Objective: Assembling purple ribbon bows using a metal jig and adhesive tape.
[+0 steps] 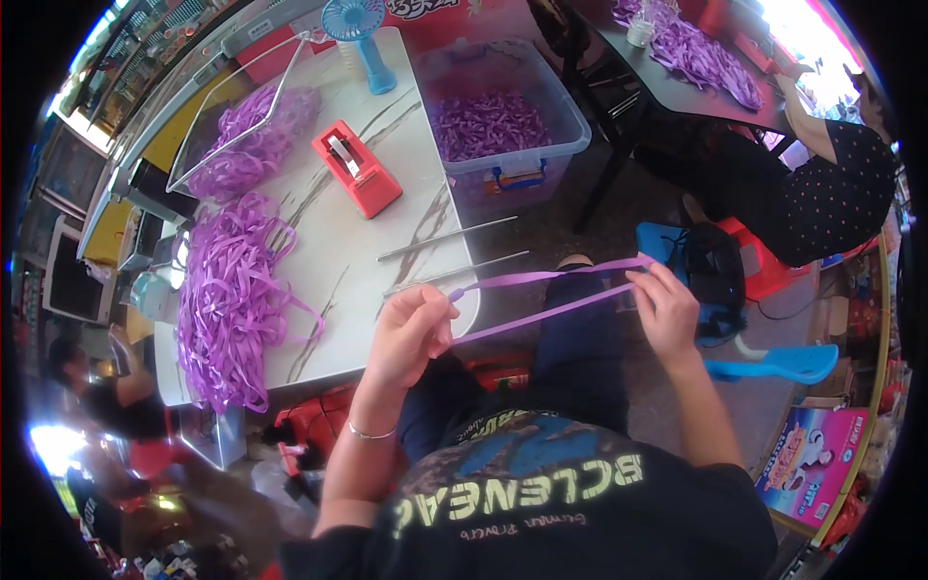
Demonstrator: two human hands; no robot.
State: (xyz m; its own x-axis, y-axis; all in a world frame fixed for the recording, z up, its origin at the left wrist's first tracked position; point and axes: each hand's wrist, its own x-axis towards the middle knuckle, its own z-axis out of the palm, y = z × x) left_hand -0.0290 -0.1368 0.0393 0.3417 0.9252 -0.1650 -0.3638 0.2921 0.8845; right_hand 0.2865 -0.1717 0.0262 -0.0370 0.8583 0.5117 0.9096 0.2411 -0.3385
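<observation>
Gripped in the fingers of the left hand and the right hand, a purple ribbon loop stretched beside the desk, where a ribbon heap lay near a red tape dispenser.

I see, remotely, a purple ribbon; a purple heap at the left edge of a white worktop veined greyish brown; a red tape dispenser; a light-blue fan near the far edge.
</observation>
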